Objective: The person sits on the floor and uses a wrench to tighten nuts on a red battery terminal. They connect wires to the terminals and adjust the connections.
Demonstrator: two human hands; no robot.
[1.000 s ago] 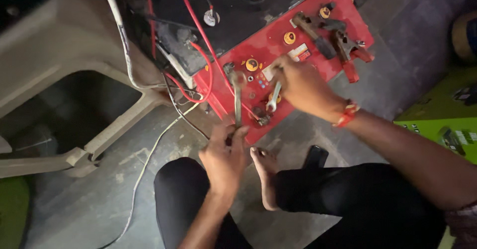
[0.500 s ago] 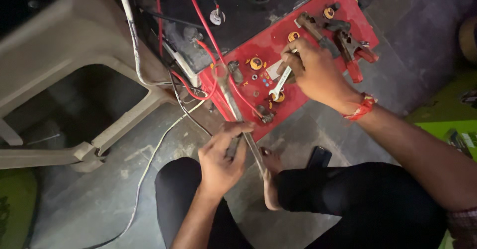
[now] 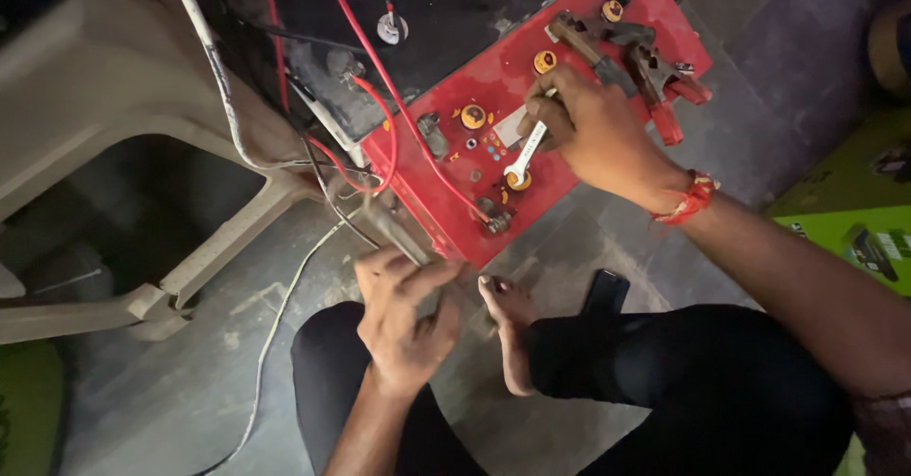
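Note:
My right hand (image 3: 593,130) grips a silver open-ended wrench (image 3: 527,149). The wrench's jaw sits on a yellow-capped fitting (image 3: 517,180) on the red top of a battery (image 3: 503,77). My left hand (image 3: 403,319) is lower down, just off the battery's near corner. Its fingers are closed around a slim grey metal tool (image 3: 391,232) that points up toward the battery's edge; the tool's tip is hard to make out. A red wire (image 3: 394,96) runs across the battery top to a small terminal (image 3: 495,218) near its front edge.
Metal clamps with red handles (image 3: 655,68) lie on the battery's far right. A beige plastic chair (image 3: 104,96) stands at the left, and a white cable (image 3: 275,319) trails over the floor. A black phone (image 3: 604,293) lies by my bare foot (image 3: 508,329). Green boxes (image 3: 840,224) sit at the right.
My left hand has drawn back from the battery toward my knees, bringing the grey tool with it. My right hand has stayed on the wrench at the yellow fittings.

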